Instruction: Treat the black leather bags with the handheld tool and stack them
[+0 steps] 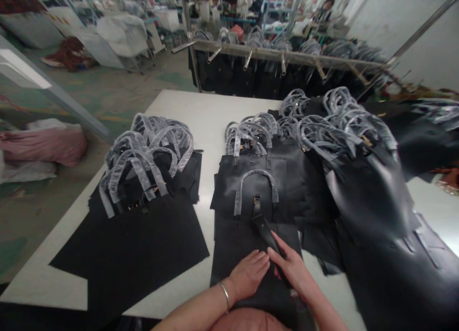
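My left hand (250, 272) lies flat on a black leather bag panel (229, 250), fingers stretched out and pointing right. Close beside its fingertips, my right hand (287, 259) is closed around a long black strap-like piece (264, 229); I cannot make out its exact kind. The piece slants across the panel, its broad end just below a small gold buckle (257, 197) with a short black tab. Above the buckle arches a bag handle (256, 173) wrapped in clear plastic. The lower end of the long piece runs under my right wrist.
Black panels with plastic-wrapped handles (143, 152) lie stacked on the left of the white table (179, 104). More black bag pieces (369, 192) are heaped at the right. Behind the table stands a metal rack (294, 56) hung with bags. A pink sack (45, 142) lies on the floor.
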A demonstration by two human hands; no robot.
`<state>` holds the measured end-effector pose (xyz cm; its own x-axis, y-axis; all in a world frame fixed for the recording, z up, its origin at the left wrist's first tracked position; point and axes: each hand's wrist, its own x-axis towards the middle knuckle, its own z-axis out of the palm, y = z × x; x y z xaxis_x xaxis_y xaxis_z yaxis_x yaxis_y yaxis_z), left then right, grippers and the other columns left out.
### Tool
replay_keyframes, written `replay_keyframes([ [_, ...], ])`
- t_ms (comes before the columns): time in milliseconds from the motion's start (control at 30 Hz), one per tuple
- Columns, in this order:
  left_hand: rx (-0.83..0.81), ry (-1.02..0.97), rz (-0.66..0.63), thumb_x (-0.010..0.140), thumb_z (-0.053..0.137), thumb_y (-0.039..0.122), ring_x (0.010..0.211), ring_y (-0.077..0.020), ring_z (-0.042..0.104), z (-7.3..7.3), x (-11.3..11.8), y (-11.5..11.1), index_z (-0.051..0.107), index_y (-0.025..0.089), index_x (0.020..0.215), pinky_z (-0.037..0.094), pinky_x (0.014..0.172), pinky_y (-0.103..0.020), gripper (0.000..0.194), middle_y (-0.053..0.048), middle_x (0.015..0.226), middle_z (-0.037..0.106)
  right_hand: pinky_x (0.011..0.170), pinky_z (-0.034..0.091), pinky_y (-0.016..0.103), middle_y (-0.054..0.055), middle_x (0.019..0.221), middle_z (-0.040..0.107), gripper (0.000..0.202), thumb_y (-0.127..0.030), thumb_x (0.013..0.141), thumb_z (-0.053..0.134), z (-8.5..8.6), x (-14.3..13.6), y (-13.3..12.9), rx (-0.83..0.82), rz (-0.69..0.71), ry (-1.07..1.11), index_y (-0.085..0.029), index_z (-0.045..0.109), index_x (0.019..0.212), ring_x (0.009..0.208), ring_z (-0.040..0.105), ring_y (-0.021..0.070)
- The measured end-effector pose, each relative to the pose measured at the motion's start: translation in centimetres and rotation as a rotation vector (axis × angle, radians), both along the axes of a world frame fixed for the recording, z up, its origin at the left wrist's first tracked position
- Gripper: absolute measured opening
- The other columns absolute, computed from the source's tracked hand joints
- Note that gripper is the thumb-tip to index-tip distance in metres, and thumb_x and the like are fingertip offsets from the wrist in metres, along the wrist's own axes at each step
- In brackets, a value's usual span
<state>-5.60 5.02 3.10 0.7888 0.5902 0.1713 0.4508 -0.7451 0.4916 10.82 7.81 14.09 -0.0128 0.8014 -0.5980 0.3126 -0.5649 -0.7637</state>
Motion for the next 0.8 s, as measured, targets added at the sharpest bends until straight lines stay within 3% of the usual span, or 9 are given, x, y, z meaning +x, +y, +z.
replay_keyframes([
  [133,-0.072,0.024,-0.057,0.091,0.05,0.018,0.118,-0.0204,0.055,-0.5,0.1,-0.3,0.058,0.011,0.119,0.036,0.109,-0.035,0.03,-0.009,0.119,0.065,0.038,0.042,0.022,0.002,0.078,0.073,0.066,-0.04,0.082,0.057,0.9,-0.4,-1.2,-0.103,0.2,0.042,-0.019,0.042,0.143,0.038,0.054,0.0099],
  [233,-0.128,0.115,-0.093,0.088,0.056,0.019,0.111,-0.0219,0.06,-1.0,0.3,-0.5,0.064,0.013,0.111,0.043,0.101,-0.033,0.024,-0.009,0.112,0.068,0.038,0.045,0.025,0.007,0.088,0.076,0.063,-0.035,0.081,0.056,0.4,-2.0,-0.9,-0.097,0.315,0.02,-0.017,0.047,0.14,0.039,0.059,0.0133],
  [333,-0.131,0.164,-0.127,0.087,0.057,0.017,0.113,-0.0237,0.059,-1.3,0.4,-0.6,0.069,0.014,0.103,0.042,0.101,-0.034,0.019,-0.008,0.109,0.07,0.07,0.057,0.034,0.011,0.107,0.075,0.062,-0.033,0.077,0.062,-0.6,-4.2,0.5,-0.007,0.318,0.007,-0.016,0.053,0.136,0.08,0.073,0.0246],
  [400,-0.118,0.165,-0.128,0.088,0.055,0.017,0.115,-0.0246,0.058,-1.2,0.3,-0.5,0.069,0.014,0.103,0.042,0.102,-0.036,0.02,-0.009,0.11,0.07,0.1,0.046,0.038,0.01,0.127,0.065,0.06,-0.031,0.074,0.066,-1.0,-5.3,1.5,0.065,0.302,0.007,-0.016,0.057,0.132,0.114,0.061,0.0272],
  [500,-0.093,0.113,-0.091,0.089,0.052,0.018,0.116,-0.0254,0.056,-0.6,0.3,-0.2,0.067,0.015,0.109,0.042,0.102,-0.039,0.025,-0.009,0.113,0.068,0.111,0.033,0.039,0.009,0.134,0.06,0.057,-0.032,0.076,0.065,-0.3,-5.8,2.2,0.136,0.27,0.02,-0.015,0.058,0.13,0.125,0.053,0.026],
  [633,-0.036,-0.003,-0.002,0.091,0.048,0.016,0.119,-0.0206,0.054,0.4,0.3,0.1,0.061,0.015,0.117,0.038,0.107,-0.036,0.029,-0.008,0.118,0.065,0.096,0.047,0.036,0.007,0.125,0.066,0.063,-0.042,0.082,0.061,2.9,-3.2,1.5,0.191,0.124,0.004,-0.019,0.049,0.139,0.109,0.063,0.0247],
  [667,-0.013,-0.014,0.01,0.092,0.046,0.016,0.121,-0.0193,0.052,0.6,0.2,0.1,0.06,0.015,0.118,0.036,0.109,-0.035,0.03,-0.008,0.121,0.064,0.081,0.053,0.034,0.006,0.109,0.073,0.067,-0.045,0.081,0.061,3.8,-2.0,1.2,0.173,0.029,-0.003,-0.02,0.045,0.141,0.089,0.068,0.0233],
  [733,0.03,-0.014,0.016,0.093,0.044,0.017,0.125,-0.0179,0.049,0.7,0.1,0.3,0.058,0.015,0.12,0.031,0.113,-0.036,0.03,-0.008,0.126,0.06,0.051,0.049,0.028,-0.001,0.067,0.069,0.078,-0.051,0.08,0.061,5.3,0.9,0.1,0.111,-0.171,-0.016,-0.02,0.036,0.146,0.053,0.061,0.0173],
  [800,0.055,-0.009,0.022,0.093,0.044,0.016,0.126,-0.0179,0.047,0.6,-0.1,0.6,0.058,0.016,0.12,0.03,0.114,-0.037,0.031,-0.007,0.129,0.058,0.047,0.044,0.024,-0.005,0.06,0.061,0.079,-0.052,0.077,0.065,6.2,4.1,-1.8,0.109,-0.334,-0.036,-0.022,0.038,0.145,0.047,0.055,0.0138],
])
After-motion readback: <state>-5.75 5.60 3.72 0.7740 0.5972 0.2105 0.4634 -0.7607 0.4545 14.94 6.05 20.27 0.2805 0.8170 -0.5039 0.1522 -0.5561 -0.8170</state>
